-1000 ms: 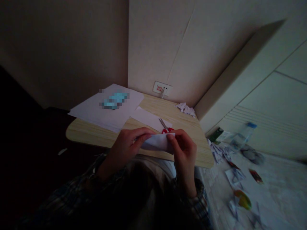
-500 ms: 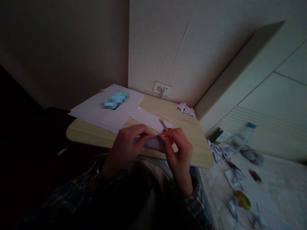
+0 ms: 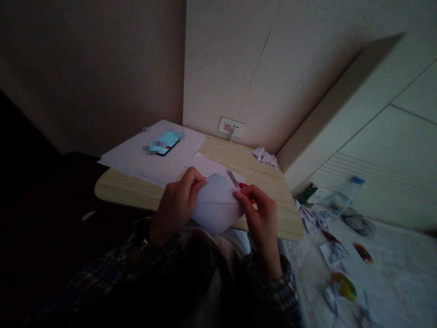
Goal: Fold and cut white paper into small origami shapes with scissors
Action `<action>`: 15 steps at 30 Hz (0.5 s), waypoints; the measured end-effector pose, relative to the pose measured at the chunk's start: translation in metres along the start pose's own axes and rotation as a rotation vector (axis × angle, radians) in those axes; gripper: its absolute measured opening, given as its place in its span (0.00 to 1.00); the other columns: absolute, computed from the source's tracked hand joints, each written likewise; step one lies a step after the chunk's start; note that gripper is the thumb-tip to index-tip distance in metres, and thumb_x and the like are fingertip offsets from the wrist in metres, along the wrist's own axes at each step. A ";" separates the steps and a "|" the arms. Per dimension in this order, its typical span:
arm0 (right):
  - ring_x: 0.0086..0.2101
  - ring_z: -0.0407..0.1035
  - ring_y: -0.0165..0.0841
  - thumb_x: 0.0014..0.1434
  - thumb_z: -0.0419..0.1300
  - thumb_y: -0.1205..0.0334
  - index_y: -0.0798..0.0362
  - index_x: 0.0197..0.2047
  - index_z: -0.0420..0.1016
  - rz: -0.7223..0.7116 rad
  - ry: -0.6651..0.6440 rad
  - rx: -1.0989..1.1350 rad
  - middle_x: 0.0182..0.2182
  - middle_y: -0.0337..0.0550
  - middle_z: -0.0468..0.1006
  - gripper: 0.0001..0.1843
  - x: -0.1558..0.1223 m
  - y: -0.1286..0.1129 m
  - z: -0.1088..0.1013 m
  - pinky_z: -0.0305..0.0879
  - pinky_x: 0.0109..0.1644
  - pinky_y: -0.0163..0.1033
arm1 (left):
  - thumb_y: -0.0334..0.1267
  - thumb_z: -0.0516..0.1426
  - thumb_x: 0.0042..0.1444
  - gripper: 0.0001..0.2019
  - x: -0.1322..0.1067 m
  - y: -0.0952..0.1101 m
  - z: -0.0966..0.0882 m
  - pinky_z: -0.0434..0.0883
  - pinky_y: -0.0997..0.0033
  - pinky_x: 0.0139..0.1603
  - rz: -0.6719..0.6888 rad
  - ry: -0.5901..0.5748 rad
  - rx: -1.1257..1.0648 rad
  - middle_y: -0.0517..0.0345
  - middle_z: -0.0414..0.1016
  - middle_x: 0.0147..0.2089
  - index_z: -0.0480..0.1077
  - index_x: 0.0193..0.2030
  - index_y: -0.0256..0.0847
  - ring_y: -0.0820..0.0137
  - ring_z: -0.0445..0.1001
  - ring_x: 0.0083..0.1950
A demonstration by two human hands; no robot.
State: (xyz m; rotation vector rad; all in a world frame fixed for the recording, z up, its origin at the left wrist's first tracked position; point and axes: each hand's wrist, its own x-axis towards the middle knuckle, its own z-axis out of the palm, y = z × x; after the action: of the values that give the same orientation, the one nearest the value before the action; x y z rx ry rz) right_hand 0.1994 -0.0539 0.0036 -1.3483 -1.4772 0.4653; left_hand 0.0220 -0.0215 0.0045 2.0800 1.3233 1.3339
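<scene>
A folded white paper (image 3: 215, 205) is held up between both hands over the near edge of a small wooden table (image 3: 273, 200). My left hand (image 3: 177, 205) pinches its upper left edge with fingers and thumb. My right hand (image 3: 260, 214) pinches its right edge. The paper now faces me as a wide pointed shape with creases. Red-handled scissors (image 3: 238, 181) lie on the table just behind the paper, partly hidden by it.
White sheets (image 3: 143, 159) and a phone (image 3: 167, 146) lie at the table's far left, and folded paper bits (image 3: 265, 156) at the far right. A wall socket (image 3: 231, 126) sits behind. To the right, a bed holds a plastic bottle (image 3: 343, 196), paper scraps (image 3: 309, 217) and wrappers.
The paper was a narrow folded strip pressed between both hands; it is now opened out and tilted up towards me, with both hands spread slightly apart along its edges.
</scene>
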 end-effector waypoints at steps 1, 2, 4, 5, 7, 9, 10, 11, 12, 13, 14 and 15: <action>0.26 0.65 0.30 0.57 0.61 0.57 0.53 0.24 0.71 0.007 0.004 -0.005 0.21 0.35 0.71 0.12 0.000 0.000 0.000 0.56 0.30 0.34 | 0.35 0.49 0.59 0.06 0.000 0.000 0.000 0.66 0.75 0.31 0.007 0.001 0.010 0.63 0.73 0.28 0.59 0.30 0.44 0.71 0.72 0.29; 0.26 0.65 0.30 0.57 0.61 0.57 0.52 0.24 0.72 0.018 -0.002 -0.005 0.21 0.35 0.71 0.12 0.001 0.000 -0.001 0.56 0.30 0.34 | 0.36 0.48 0.59 0.06 0.000 -0.001 0.001 0.66 0.74 0.31 0.014 0.001 0.020 0.63 0.73 0.28 0.59 0.30 0.44 0.71 0.72 0.28; 0.27 0.65 0.30 0.56 0.61 0.57 0.52 0.26 0.73 0.051 -0.044 0.007 0.22 0.35 0.72 0.10 0.001 -0.001 -0.002 0.57 0.30 0.34 | 0.36 0.48 0.59 0.06 0.001 -0.003 0.001 0.65 0.74 0.29 0.031 -0.002 0.041 0.63 0.73 0.27 0.59 0.31 0.44 0.70 0.72 0.27; 0.27 0.65 0.31 0.55 0.62 0.57 0.52 0.26 0.73 0.069 -0.076 0.015 0.22 0.35 0.73 0.10 0.002 -0.001 -0.002 0.57 0.31 0.34 | 0.36 0.48 0.60 0.06 0.001 -0.005 0.001 0.64 0.74 0.29 0.043 -0.005 0.051 0.63 0.73 0.27 0.59 0.31 0.44 0.70 0.72 0.27; 0.27 0.65 0.31 0.53 0.63 0.56 0.52 0.27 0.73 0.089 -0.136 0.021 0.23 0.36 0.73 0.09 0.002 -0.001 -0.002 0.58 0.31 0.35 | 0.37 0.48 0.60 0.06 0.001 -0.007 0.002 0.63 0.74 0.27 0.062 -0.016 0.067 0.63 0.73 0.26 0.60 0.31 0.44 0.70 0.72 0.26; 0.26 0.64 0.30 0.52 0.64 0.55 0.52 0.25 0.72 0.093 -0.164 0.011 0.22 0.35 0.72 0.11 0.001 -0.001 -0.001 0.57 0.30 0.34 | 0.37 0.48 0.60 0.07 0.000 -0.009 0.002 0.63 0.74 0.27 0.072 -0.031 0.076 0.63 0.73 0.26 0.60 0.31 0.44 0.70 0.72 0.25; 0.25 0.63 0.30 0.52 0.64 0.55 0.52 0.24 0.71 0.095 -0.168 0.008 0.22 0.35 0.71 0.11 0.001 -0.001 -0.001 0.56 0.30 0.34 | 0.38 0.48 0.60 0.07 0.000 -0.009 0.002 0.63 0.74 0.27 0.073 -0.037 0.075 0.63 0.73 0.26 0.61 0.31 0.44 0.70 0.73 0.26; 0.25 0.63 0.30 0.52 0.64 0.55 0.52 0.23 0.70 0.097 -0.168 0.010 0.22 0.35 0.71 0.12 0.001 -0.001 0.000 0.56 0.29 0.34 | 0.38 0.48 0.60 0.07 -0.001 -0.009 0.002 0.63 0.74 0.28 0.072 -0.041 0.068 0.63 0.74 0.26 0.61 0.31 0.44 0.70 0.73 0.26; 0.25 0.63 0.30 0.52 0.63 0.55 0.52 0.23 0.70 0.099 -0.166 0.018 0.22 0.35 0.71 0.12 0.001 -0.001 0.000 0.56 0.29 0.34 | 0.38 0.48 0.60 0.07 -0.001 -0.009 0.002 0.64 0.74 0.28 0.071 -0.044 0.054 0.63 0.74 0.27 0.61 0.31 0.44 0.70 0.73 0.26; 0.26 0.64 0.30 0.52 0.63 0.56 0.52 0.23 0.70 0.102 -0.163 0.027 0.22 0.35 0.71 0.12 0.001 -0.001 -0.001 0.57 0.29 0.34 | 0.38 0.48 0.60 0.07 -0.001 -0.009 0.002 0.64 0.74 0.29 0.069 -0.047 0.035 0.63 0.74 0.28 0.61 0.31 0.43 0.71 0.73 0.27; 0.26 0.64 0.30 0.52 0.63 0.56 0.52 0.23 0.70 0.104 -0.161 0.033 0.23 0.35 0.72 0.11 0.001 -0.001 -0.001 0.57 0.30 0.34 | 0.38 0.49 0.60 0.07 -0.001 -0.009 0.002 0.64 0.75 0.29 0.064 -0.050 0.012 0.63 0.74 0.28 0.62 0.31 0.43 0.71 0.73 0.27; 0.27 0.65 0.31 0.51 0.63 0.56 0.52 0.23 0.70 0.104 -0.161 0.037 0.23 0.35 0.72 0.11 0.002 -0.001 -0.002 0.58 0.30 0.34 | 0.38 0.49 0.60 0.07 -0.001 -0.009 0.001 0.65 0.76 0.30 0.058 -0.057 -0.010 0.64 0.74 0.28 0.62 0.32 0.43 0.72 0.72 0.27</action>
State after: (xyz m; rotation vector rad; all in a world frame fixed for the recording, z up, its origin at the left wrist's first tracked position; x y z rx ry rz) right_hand 0.2009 -0.0536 0.0060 -1.3897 -1.5255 0.6778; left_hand 0.0177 -0.0178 -0.0031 2.1481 1.2392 1.2918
